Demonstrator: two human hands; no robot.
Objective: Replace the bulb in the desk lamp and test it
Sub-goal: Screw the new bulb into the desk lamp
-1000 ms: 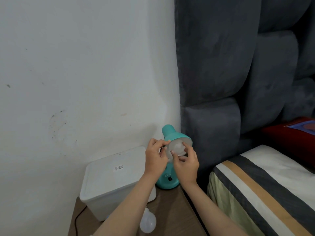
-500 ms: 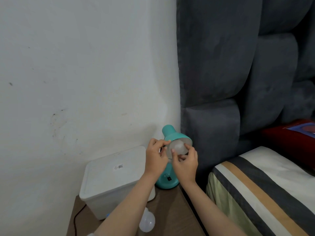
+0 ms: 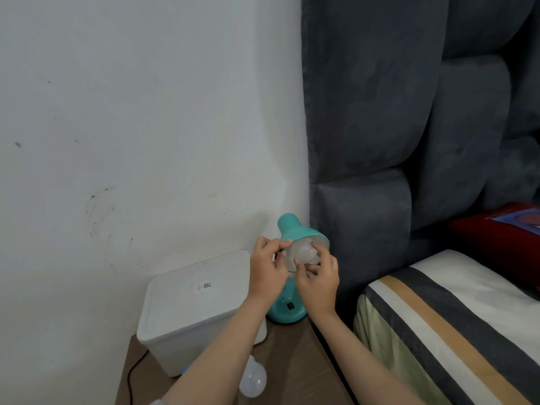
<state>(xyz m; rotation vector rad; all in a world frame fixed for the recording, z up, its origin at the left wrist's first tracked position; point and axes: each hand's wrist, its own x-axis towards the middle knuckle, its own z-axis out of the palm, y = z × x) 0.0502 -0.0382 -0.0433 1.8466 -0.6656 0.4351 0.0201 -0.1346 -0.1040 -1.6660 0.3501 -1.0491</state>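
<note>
Nearest me on the brown wooden desk (image 3: 295, 361), a loose frosted white round bulb (image 3: 252, 382) lies on its side, partly under my left forearm and just beside the white lidded plastic storage box (image 3: 193, 305). I cannot tell whether that one is the spent bulb or the spare. A thin black cable (image 3: 131, 372) runs off the desk's left edge.

Further on, my left hand (image 3: 267, 273) pinches the rim of the teal metal desk lamp's shade (image 3: 301, 233), its grip narrow on that edge to steady it. My right hand (image 3: 318, 280) has its fingertips (image 3: 315, 247) closed round the frosted white bulb in the shade (image 3: 304, 254). Over the last second my right fingers have crept round the globe and the wrist has rolled slightly, while the left has kept the shade fixed. I judge that 1 bulb is being turned in its socket, most likely tightened, so fitting is nearly done and testing remains.

The lamp's round teal base (image 3: 285, 312) sits behind my wrists, with a small black switch (image 3: 290, 306) on it, reachable once a hand is freed. The box crowds the lamp's left, the grey padded headboard (image 3: 365, 229) its right, and the striped bed (image 3: 453, 325) hems in my right elbow.
</note>
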